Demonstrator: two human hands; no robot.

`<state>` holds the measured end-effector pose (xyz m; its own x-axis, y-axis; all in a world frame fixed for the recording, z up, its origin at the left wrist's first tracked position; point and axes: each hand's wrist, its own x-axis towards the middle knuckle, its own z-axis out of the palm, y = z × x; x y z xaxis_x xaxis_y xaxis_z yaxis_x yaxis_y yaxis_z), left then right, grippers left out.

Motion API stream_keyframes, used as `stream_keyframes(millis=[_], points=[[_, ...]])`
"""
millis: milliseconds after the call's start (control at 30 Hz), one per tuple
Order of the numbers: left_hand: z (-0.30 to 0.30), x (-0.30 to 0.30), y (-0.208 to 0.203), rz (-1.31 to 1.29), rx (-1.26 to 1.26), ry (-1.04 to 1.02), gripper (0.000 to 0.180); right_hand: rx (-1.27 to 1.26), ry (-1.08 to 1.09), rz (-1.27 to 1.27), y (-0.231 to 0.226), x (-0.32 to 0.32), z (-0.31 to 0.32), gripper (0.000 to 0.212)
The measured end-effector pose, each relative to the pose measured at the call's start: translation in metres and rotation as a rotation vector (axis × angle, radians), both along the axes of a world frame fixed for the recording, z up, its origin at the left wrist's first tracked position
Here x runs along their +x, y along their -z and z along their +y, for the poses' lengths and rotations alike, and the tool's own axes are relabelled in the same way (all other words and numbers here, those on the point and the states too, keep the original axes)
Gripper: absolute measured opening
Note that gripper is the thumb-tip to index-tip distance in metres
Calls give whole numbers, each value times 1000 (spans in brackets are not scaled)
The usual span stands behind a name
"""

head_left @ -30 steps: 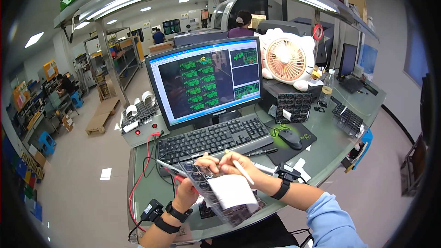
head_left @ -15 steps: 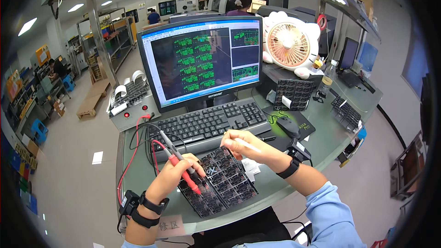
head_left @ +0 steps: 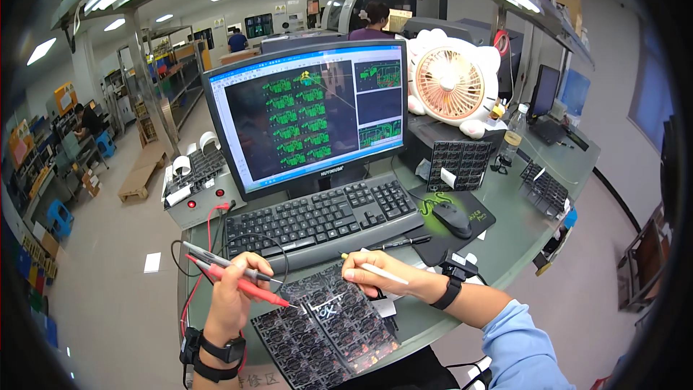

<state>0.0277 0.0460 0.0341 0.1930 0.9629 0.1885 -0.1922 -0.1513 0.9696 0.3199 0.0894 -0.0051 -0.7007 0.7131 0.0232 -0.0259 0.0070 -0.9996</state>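
My left hand (head_left: pixel 231 296) is closed around two test probes, a red one (head_left: pixel 263 294) and a grey one (head_left: pixel 206 254). Their thin metal tips point right, over the upper left part of a black circuit board panel (head_left: pixel 296 339). Whether they touch it, I cannot tell. The panel lies tilted at the desk's front edge, with rows of like boards and a white handwritten mark. At its upper right edge, my right hand (head_left: pixel 382 276) is closed on a slim white stick (head_left: pixel 382 272); a yellowish tip pokes out by the fingers. Both wrists wear black straps.
Behind the panel are a keyboard (head_left: pixel 325 215) and a monitor (head_left: pixel 303 115) showing green board layouts. To the right lie a pen (head_left: pixel 399 243) and a mouse (head_left: pixel 452 219); another panel (head_left: pixel 458 165) stands upright near a fan (head_left: pixel 449 83). Probe cables loop at left from a grey box (head_left: pixel 206 206).
My left hand has moved left and lower, and the probes now slant rightward with their tips over the panel. The panel has shifted down and left. My right hand is lower beside its edge.
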Motion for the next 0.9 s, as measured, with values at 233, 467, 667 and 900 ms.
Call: stream_keyframes(millis=[233, 467, 667, 900], points=[[6, 2, 12, -61, -193, 106, 47, -110, -10, -60, 13, -2, -5, 21], [9, 12, 25, -84, -309, 118, 22, 648, 126, -366, 17, 3, 0, 21], [9, 11, 33, 123, -351, 182, 21, 809, 171, -528, 18, 2, -3, 21], [11, 22, 41, 47, -378, 150, 22, 959, 184, -599, 20, -2, -3, 24]])
